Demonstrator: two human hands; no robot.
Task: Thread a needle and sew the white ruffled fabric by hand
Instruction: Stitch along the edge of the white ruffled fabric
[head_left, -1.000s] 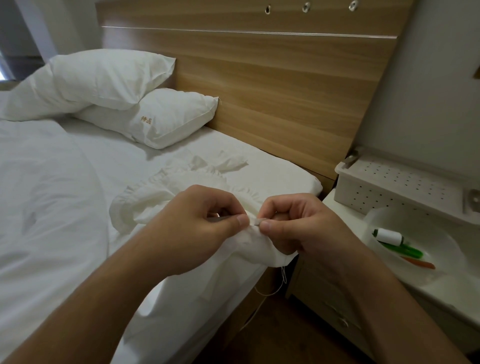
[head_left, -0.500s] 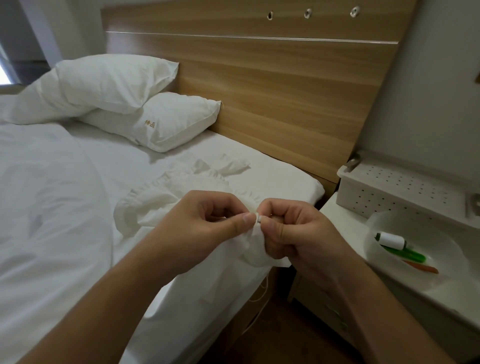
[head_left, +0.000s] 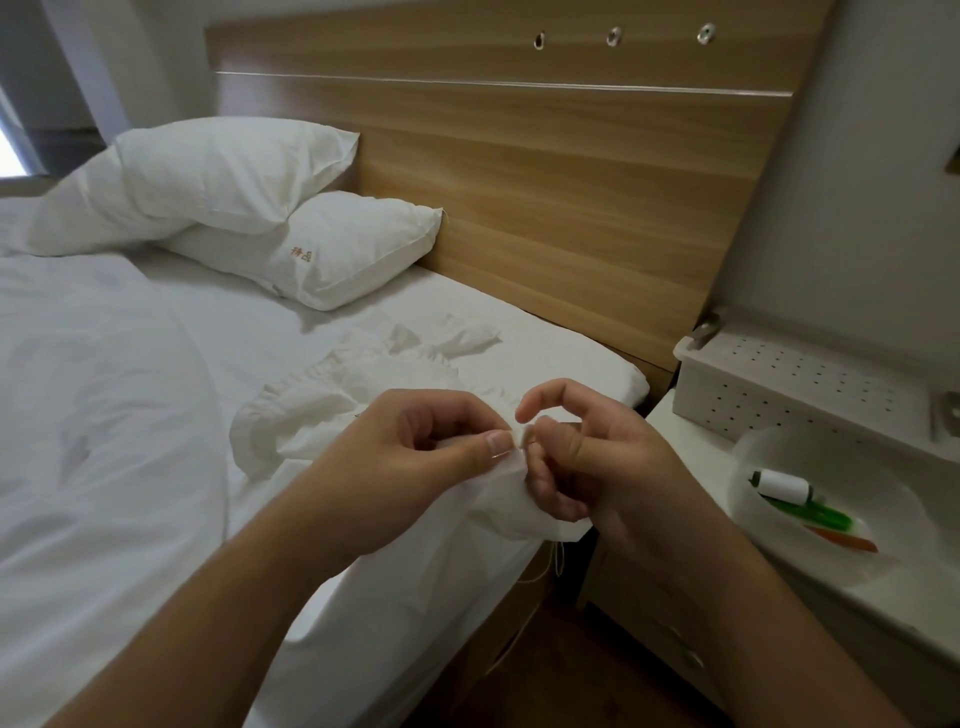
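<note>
The white ruffled fabric (head_left: 332, 405) lies bunched on the bed's near right corner, with one edge lifted between my hands. My left hand (head_left: 410, 467) pinches that edge between thumb and fingertips. My right hand (head_left: 613, 467) meets it from the right. Its thumb and lower fingers curl on the fold of cloth, while its index finger arches up, free of the fabric. I cannot make out the needle between the fingertips. A thin pale thread (head_left: 557, 558) hangs below the fabric toward the floor.
A white bowl (head_left: 748, 447) on the nightstand (head_left: 675, 431) at right holds a white thread spool (head_left: 784, 486), a green tool (head_left: 815, 514) and an orange one (head_left: 847, 540). Behind it stands a perforated white box (head_left: 805, 384). Two pillows (head_left: 234, 171) lean on the wooden headboard (head_left: 519, 182).
My right index finger has lifted off the pinch and now arches above the fabric. The left hand keeps its pinch on the edge. The camera has tilted slightly.
</note>
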